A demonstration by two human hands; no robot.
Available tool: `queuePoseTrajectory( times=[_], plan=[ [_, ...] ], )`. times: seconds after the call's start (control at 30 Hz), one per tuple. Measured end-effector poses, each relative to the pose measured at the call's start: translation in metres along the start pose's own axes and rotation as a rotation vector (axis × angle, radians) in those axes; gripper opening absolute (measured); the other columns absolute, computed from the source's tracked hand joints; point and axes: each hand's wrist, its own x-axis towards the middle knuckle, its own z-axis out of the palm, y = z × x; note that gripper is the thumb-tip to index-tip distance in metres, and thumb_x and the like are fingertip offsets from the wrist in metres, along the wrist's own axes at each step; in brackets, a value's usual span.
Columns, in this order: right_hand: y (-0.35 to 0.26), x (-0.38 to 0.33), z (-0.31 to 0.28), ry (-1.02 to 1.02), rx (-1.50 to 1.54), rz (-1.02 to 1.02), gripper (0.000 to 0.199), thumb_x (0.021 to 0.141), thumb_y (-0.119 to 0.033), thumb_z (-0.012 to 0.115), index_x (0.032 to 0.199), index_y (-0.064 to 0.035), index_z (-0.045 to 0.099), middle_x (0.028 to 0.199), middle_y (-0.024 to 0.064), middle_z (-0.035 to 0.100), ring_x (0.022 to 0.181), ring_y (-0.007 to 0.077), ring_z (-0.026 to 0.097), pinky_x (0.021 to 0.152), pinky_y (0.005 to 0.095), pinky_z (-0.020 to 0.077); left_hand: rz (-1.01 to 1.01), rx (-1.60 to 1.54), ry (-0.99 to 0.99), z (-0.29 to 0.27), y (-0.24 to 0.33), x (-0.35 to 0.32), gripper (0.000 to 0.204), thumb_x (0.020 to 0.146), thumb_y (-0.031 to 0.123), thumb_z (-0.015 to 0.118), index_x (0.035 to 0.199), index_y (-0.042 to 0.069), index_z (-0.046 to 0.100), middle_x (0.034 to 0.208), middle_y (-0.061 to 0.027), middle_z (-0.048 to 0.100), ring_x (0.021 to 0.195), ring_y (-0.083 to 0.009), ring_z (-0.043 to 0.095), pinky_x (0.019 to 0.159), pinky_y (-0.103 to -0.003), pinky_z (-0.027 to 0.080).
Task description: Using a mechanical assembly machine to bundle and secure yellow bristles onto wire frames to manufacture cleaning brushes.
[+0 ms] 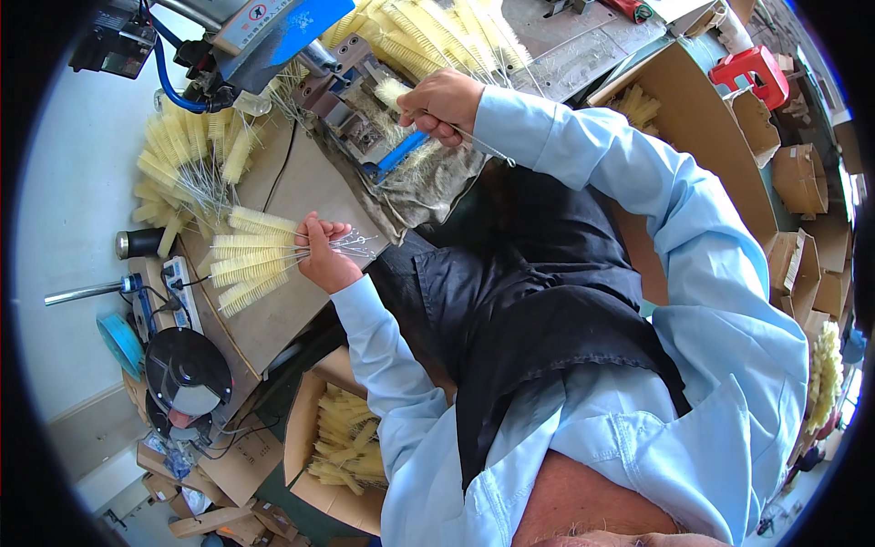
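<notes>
The tan table (319, 191) is taken up along its far left edge by a loose heap of yellow brushes (191, 155), and a carton (296, 442) of similar brushes is set below its near corner. At the table's right end, a metal fixture (365, 135) is mounted, with a crumpled cloth (437, 196) draped beside it and a blue bar (401, 157) seen at its near side.

Above the table, between its near edge and the heap, a bunch of brushes (251, 270) is gripped in the left hand (326, 255). The fingers are closed around the gathered wires; the bristle heads are fanned toward the left edge, and the looped ends are pointed toward the right corner.

Just beside the fixture, a single brush (390, 94) is held in the right hand (442, 105), its fingers curled tightly round the wire just behind the bristles. Its long axis is laid diagonally: the bristle head is directed up and left from the grip, the bare wire down and right, ending in a small loop (510, 162). The fixture is approached more closely by this hand than by the left; whether it is touched by the bristles cannot be told.
</notes>
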Motion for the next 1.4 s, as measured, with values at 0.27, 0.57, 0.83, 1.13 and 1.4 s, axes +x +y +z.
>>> queuePoseTrajectory(
  times=[0.27, 0.57, 0.83, 1.13, 1.4],
  plan=[
    [0.038, -0.002, 0.006, 0.123, -0.063, -0.241, 0.037, 0.099, -0.030, 0.058, 0.080, 0.0009, 0.067, 0.049, 0.0000, 0.048, 0.034, 0.0072, 0.040, 0.032, 0.0261, 0.0321, 0.012, 0.014, -0.012, 0.003, 0.007, -0.006, 0.017, 0.098, 0.015, 0.058, 0.102, -0.001, 0.061, 0.073, -0.0035, 0.057, 0.061, -0.0140, 0.057, 0.058, -0.029, 0.053],
    [0.078, -0.009, 0.011, 0.270, -0.463, -0.699, 0.028, 0.094, -0.026, 0.062, 0.083, -0.0024, 0.071, 0.064, 0.0122, 0.061, 0.057, 0.0202, 0.060, 0.056, 0.0350, 0.0474, -0.072, -0.036, -0.020, 0.014, 0.010, -0.018, 0.016, 0.097, 0.016, 0.061, 0.101, 0.001, 0.062, 0.074, -0.0034, 0.056, 0.058, -0.0142, 0.055, 0.057, -0.030, 0.052],
    [0.067, -0.006, -0.001, 0.547, -0.963, -0.816, 0.023, 0.093, -0.023, 0.057, 0.078, -0.0049, 0.060, 0.068, 0.0182, 0.063, 0.063, 0.0397, 0.064, 0.058, 0.0477, 0.0520, -0.077, -0.070, -0.009, 0.022, 0.008, -0.015, 0.014, 0.095, 0.015, 0.063, 0.098, 0.002, 0.063, 0.075, -0.0036, 0.056, 0.057, -0.0142, 0.055, 0.055, -0.031, 0.052],
    [0.050, 0.007, -0.012, 0.411, -1.198, -0.804, 0.015, 0.088, -0.016, 0.055, 0.077, -0.0057, 0.057, 0.062, 0.0186, 0.058, 0.063, 0.0406, 0.062, 0.058, 0.0494, 0.0509, -0.083, -0.065, 0.026, 0.020, 0.007, -0.009, 0.012, 0.095, 0.014, 0.063, 0.096, 0.002, 0.062, 0.072, -0.0031, 0.056, 0.058, -0.0133, 0.055, 0.056, -0.031, 0.054],
    [0.034, 0.005, -0.002, 0.408, -1.295, -0.628, 0.012, 0.077, -0.017, 0.062, 0.077, -0.0056, 0.066, 0.074, 0.0191, 0.067, 0.075, 0.0410, 0.067, 0.066, 0.0489, 0.0539, -0.113, -0.137, -0.029, 0.011, 0.004, -0.008, 0.013, 0.096, 0.013, 0.062, 0.100, 0.001, 0.061, 0.073, -0.0045, 0.058, 0.060, -0.0139, 0.057, 0.057, -0.032, 0.056]
  ],
)
